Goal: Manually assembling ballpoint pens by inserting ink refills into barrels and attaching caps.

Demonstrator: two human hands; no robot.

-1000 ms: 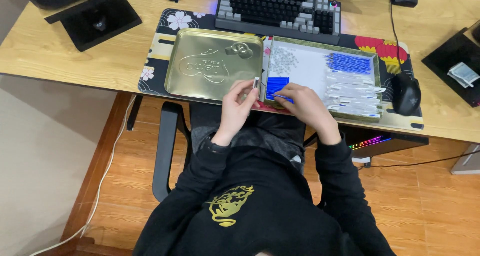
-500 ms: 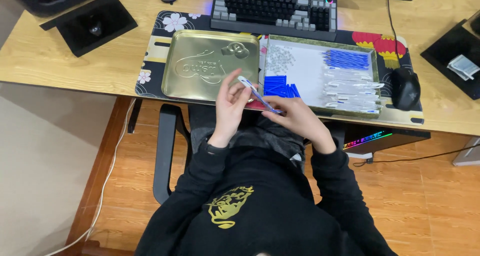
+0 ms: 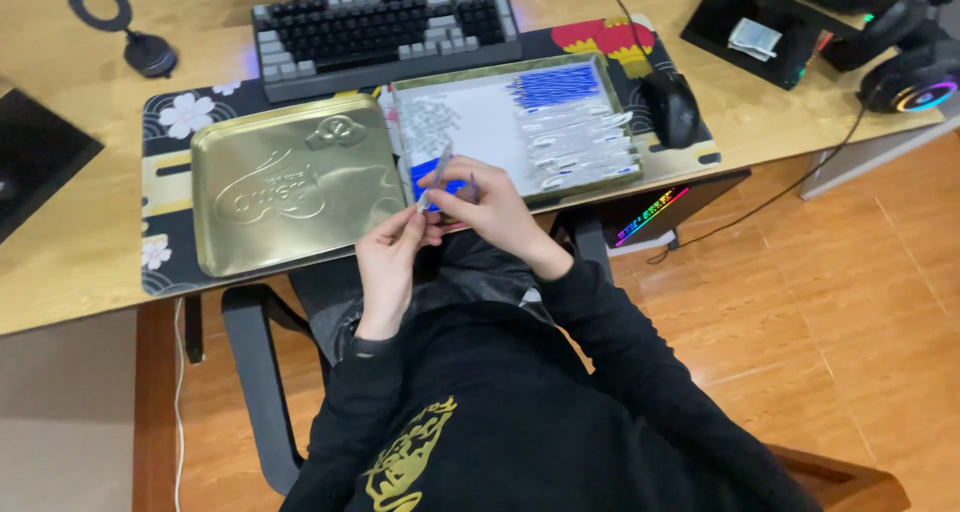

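Fingers of left hand [image 3: 388, 257] & right hand [image 3: 487, 207] pinch clear pen barrel [image 3: 434, 178], prob.; gold tin lid [image 3: 295, 184] left.

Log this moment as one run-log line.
left hand: pinching clear pen barrel | right hand: gripping same barrel | tin tray: pen parts inside | gold lid: left of tray

Black long-sleeved hoodie with a yellow emblem.
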